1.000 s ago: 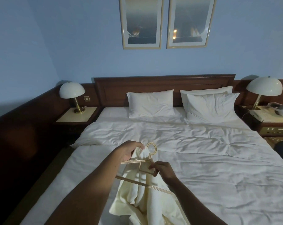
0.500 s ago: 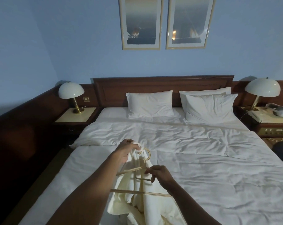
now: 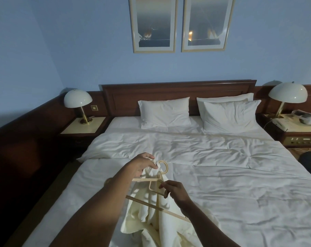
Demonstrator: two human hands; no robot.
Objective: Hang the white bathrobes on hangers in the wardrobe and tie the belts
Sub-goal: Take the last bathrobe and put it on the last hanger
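Over the foot end of the bed (image 3: 222,175), the left hand (image 3: 142,165) pinches the cream terry bathrobe (image 3: 151,213) near its collar, seemingly. The right hand (image 3: 176,190) grips the pale wooden hanger (image 3: 156,179). The step is threading it; next, seat a shoulder.

2 pillows (image 3: 165,113) lie on the bed (image 3: 222,175), between 2 lamps (image 3: 78,99).
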